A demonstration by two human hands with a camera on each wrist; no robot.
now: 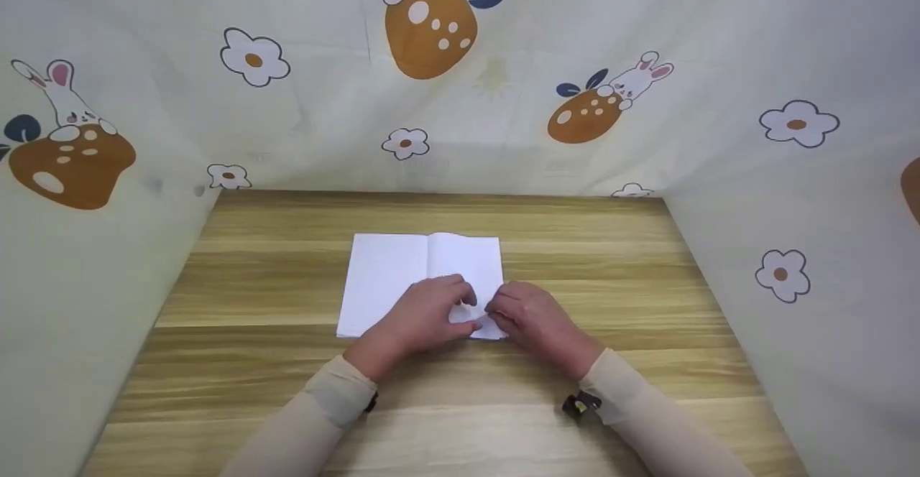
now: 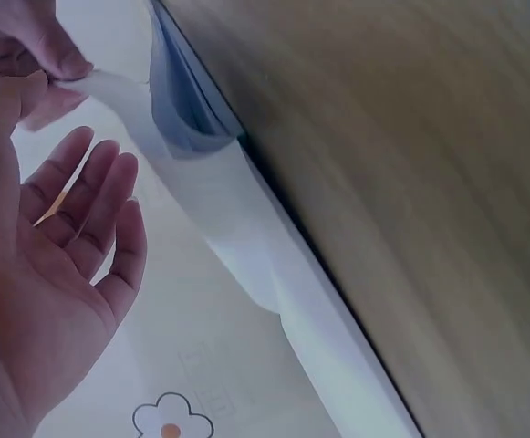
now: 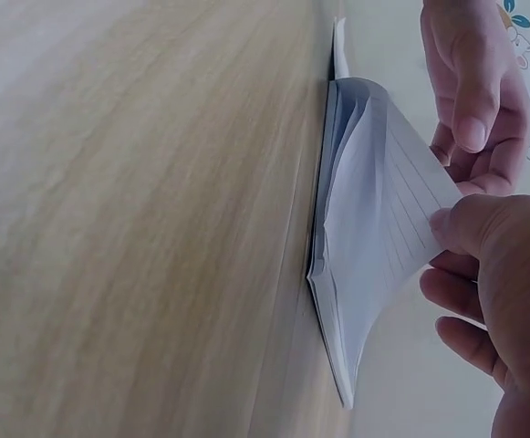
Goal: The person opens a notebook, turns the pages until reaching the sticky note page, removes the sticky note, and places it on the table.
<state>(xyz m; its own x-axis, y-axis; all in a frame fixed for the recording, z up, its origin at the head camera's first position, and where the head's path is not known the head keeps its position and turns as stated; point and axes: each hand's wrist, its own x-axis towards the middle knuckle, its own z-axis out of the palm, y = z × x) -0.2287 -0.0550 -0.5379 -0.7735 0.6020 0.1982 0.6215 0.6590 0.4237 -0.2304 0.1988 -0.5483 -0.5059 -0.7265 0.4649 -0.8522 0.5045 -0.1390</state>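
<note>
An open notebook (image 1: 388, 272) with white pages lies on the table in the head view. My right hand (image 1: 539, 322) is at its lower right corner, pinching a page (image 3: 397, 205) between thumb and fingers. Faint ruled lines show on that page in the right wrist view, where it bows up off the pages beneath. My left hand (image 1: 431, 312) hovers over the lower part of the right-hand page, its fingers loosely bent and spread from the thumb. The left wrist view shows nothing in the left palm (image 2: 46, 265), with the thumb near the right hand (image 2: 32, 41).
The wood-grain table (image 1: 273, 261) is enclosed at the back and both sides by pale cloth (image 1: 323, 118) printed with rabbits and flowers. A small dark device (image 1: 578, 405) sits at the right wrist.
</note>
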